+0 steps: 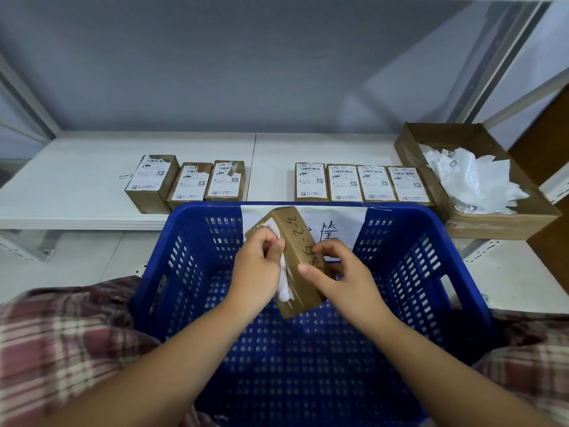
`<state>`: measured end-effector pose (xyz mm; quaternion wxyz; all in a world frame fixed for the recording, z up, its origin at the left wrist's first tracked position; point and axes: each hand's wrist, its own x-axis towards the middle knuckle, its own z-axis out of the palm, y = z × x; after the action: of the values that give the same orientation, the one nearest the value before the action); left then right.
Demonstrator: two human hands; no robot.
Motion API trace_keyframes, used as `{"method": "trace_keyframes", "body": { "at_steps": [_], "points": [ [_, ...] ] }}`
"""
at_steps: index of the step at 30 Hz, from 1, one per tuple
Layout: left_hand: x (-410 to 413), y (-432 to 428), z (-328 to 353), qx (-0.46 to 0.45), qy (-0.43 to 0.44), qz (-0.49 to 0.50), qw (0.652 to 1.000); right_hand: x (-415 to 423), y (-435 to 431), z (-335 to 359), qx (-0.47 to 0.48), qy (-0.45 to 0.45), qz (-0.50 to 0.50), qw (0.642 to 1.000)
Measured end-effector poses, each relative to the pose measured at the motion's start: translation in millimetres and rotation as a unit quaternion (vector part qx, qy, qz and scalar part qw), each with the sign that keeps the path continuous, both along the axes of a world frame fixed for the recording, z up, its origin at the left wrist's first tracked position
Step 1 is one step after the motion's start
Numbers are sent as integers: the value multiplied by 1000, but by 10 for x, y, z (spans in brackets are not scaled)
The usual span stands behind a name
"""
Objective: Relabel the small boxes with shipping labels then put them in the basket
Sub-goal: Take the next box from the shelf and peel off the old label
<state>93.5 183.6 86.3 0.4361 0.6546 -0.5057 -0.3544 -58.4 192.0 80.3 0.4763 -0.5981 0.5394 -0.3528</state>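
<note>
One blue perforated plastic basket is sitting with three small brown white-labelled cardboard boxes lying behind its left corner, four more labelled boxes behind its right corner, one pen-marked brown box hovering over it, and one open brown cardboard carton standing to its right.

A blue slotted basket is filling the lower centre; the brown box is showing black handwriting and a white label; maroon-and-cream plaid cloth is covering the lower corners.
</note>
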Motion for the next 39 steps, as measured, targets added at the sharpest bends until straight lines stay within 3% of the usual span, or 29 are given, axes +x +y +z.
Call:
{"method": "trace_keyframes", "body": {
  "at_steps": [4, 10, 22, 39],
  "points": [
    [-59, 74, -1, -50, -81, -83, 992, -33, -25, 36, 19, -30, -1, 999],
    [-76, 97, 14, -46, -65, -114, 990, -47, -28, 41, -25, 8, 3, 1000],
    [-28, 58, 43, -9, -26, -139, 990, -39, -47, -44, -5, -17, -22, 1000],
    [2, 0, 8, 18, 95, -133, 986, -28, -74, -73, 46, -59, -57, 996]
  ]
}}
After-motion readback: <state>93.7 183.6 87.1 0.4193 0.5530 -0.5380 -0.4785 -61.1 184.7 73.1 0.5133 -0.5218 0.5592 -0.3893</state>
